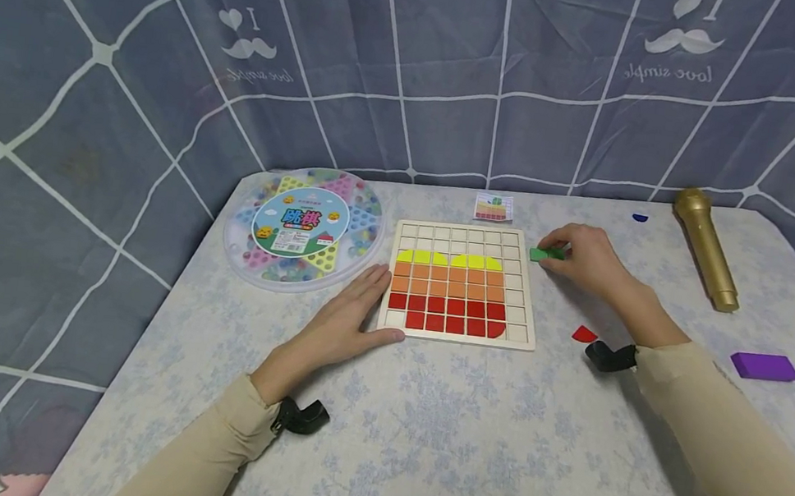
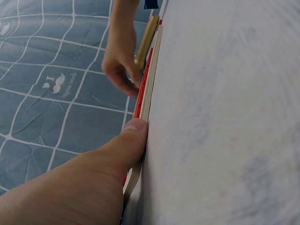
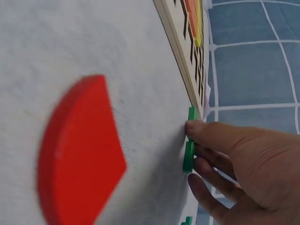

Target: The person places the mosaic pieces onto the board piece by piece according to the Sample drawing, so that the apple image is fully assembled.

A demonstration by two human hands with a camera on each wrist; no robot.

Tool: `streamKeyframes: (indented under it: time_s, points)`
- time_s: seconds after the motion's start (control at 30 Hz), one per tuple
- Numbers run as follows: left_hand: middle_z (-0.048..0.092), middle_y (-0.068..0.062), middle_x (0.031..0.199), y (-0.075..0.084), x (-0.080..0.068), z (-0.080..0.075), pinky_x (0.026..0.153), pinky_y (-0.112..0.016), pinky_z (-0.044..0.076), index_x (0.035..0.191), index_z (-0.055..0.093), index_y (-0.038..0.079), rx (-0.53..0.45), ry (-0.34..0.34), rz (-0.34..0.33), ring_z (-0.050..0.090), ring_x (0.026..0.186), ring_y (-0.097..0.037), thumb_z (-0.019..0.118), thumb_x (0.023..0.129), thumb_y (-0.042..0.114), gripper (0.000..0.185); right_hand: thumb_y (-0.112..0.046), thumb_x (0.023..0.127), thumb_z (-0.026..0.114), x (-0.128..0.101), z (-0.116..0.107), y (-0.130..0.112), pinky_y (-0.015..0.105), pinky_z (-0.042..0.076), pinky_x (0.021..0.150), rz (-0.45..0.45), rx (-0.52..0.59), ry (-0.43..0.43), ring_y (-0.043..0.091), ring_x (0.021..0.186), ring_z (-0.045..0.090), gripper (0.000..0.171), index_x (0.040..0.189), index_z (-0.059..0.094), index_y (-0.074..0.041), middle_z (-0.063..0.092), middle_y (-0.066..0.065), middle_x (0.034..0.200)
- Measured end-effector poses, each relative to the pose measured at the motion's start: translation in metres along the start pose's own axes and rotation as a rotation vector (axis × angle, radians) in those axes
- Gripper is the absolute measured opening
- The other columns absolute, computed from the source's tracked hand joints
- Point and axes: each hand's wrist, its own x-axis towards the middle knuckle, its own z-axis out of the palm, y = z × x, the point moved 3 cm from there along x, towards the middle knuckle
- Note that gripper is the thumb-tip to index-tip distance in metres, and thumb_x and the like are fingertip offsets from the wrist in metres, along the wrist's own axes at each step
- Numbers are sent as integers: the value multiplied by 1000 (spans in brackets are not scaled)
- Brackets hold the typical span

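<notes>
Pinching green piece (image 1: 544, 254) beside board's (image 1: 522, 342) right edge, right hand (image 1: 585, 259).

The worktop (image 1: 461, 454) carries a puzzle board (image 1: 456, 338), round game box (image 1: 305, 228), gold microphone (image 1: 706, 246), purple block (image 1: 763, 366), red piece (image 1: 584, 334) and card (image 1: 494, 207).

The head view looks down from above on the whole counter (image 1: 419, 433). Both wrist views skim its surface, close behind the fingers (image 3: 206, 154), sharing the puzzle board's (image 2: 149, 89) edge.
</notes>
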Motion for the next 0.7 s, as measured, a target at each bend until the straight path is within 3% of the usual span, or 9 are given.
streamKeyframes:
  time_s: [0.17, 0.37, 0.7]
  points:
    - [20, -13, 176, 0, 0, 0, 132, -50, 20, 167, 23, 2, -1, 0, 0, 13, 165, -29, 73, 95, 57, 103, -10, 92, 79, 6, -1, 5, 55, 56, 89, 24, 7, -31, 38, 100, 67, 27, 115, 77, 4, 73, 24, 113]
    - [18, -12, 176, 1, 1, 0, 132, -49, 20, 167, 22, 2, 1, -10, 0, 12, 165, -29, 72, 95, 57, 103, -12, 91, 80, 12, -5, 6, 56, 56, 89, 13, 21, 6, 39, 102, 68, 28, 114, 77, 3, 73, 24, 113]
    - [20, -14, 176, 2, 0, -2, 132, -50, 19, 166, 23, 1, -9, -6, 2, 13, 165, -30, 73, 96, 55, 102, -14, 93, 80, 40, 6, -31, 53, 57, 90, -41, 38, 19, 36, 102, 69, 28, 115, 77, 3, 76, 21, 110]
